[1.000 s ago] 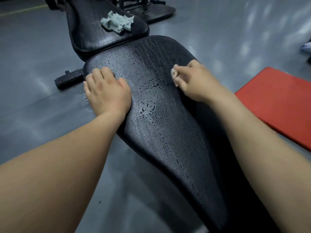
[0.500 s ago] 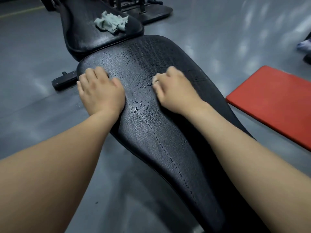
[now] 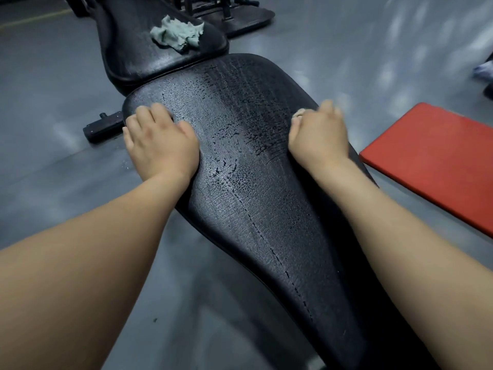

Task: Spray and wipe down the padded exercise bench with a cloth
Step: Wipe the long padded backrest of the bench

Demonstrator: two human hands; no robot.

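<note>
Left hand (image 3: 162, 145) flat, fingers loose, braces the wet near bench pad (image 3: 253, 198) at its left edge. Right hand (image 3: 318, 134) clenches small pale wad (image 3: 298, 114) (wiping cloth, probably) at right edge. Crumpled green cloth (image 3: 177, 33) lies on far pad (image 3: 138, 57)

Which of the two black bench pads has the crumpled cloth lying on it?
The far pad, beyond the gap. The greenish cloth lies crumpled on it; the near pad bears spray droplets instead.
</note>
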